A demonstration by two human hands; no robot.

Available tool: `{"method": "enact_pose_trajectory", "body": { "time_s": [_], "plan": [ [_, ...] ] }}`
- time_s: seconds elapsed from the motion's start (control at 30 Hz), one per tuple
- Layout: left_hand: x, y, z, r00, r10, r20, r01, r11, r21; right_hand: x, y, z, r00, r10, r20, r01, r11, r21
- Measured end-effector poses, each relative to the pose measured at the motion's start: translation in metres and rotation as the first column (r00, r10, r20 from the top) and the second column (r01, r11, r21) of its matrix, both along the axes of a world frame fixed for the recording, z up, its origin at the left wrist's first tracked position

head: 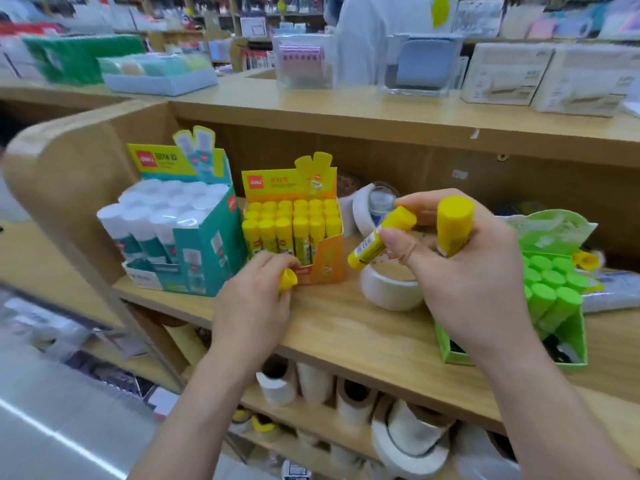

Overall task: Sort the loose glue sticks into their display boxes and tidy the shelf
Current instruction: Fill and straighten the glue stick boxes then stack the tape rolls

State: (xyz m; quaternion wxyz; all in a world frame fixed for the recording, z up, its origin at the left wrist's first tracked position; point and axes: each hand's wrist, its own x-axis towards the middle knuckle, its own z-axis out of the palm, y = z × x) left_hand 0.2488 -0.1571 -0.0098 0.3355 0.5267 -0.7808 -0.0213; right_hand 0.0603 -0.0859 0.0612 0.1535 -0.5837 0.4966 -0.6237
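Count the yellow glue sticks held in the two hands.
3. The right hand holds two: a slanted stick and an upright stick. The left hand grips a third stick, only its yellow end showing. Palms may hide more.

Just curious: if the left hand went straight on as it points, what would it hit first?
Probably the orange display box, just ahead of the left hand and its yellow glue stick.

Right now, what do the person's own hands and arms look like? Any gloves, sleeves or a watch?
Both are bare. The left hand and right hand wear no gloves, and the left forearm and right forearm show no sleeve down to the picture's lower edge. No watch or bracelet shows at either wrist.
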Motion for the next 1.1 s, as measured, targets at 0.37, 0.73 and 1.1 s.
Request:
{"method": "enact_pose_trajectory", "body": {
  "time_s": [0.37, 0.73, 1.1],
  "plan": [
    [0.008, 0.045, -0.004, 0.99, -0.142, -0.018, 0.14, 0.988, -0.071, 0.005, -0.024, 0.01, 0.984, 0.001, -0.177, 0.007, 0.999, 0.04],
    [-0.004, 0.04, 0.016, 0.984, -0.173, -0.033, 0.172, 0.985, -0.022, -0.001, -0.019, 0.016, 0.911, 0.037, -0.41, 0.008, 0.994, 0.108],
    [-0.002, 0.035, 0.012, 0.965, -0.245, -0.091, 0.245, 0.969, -0.009, 0.001, -0.026, 0.004, 0.733, 0.075, -0.676, 0.023, 0.991, 0.135]
  ]
}}
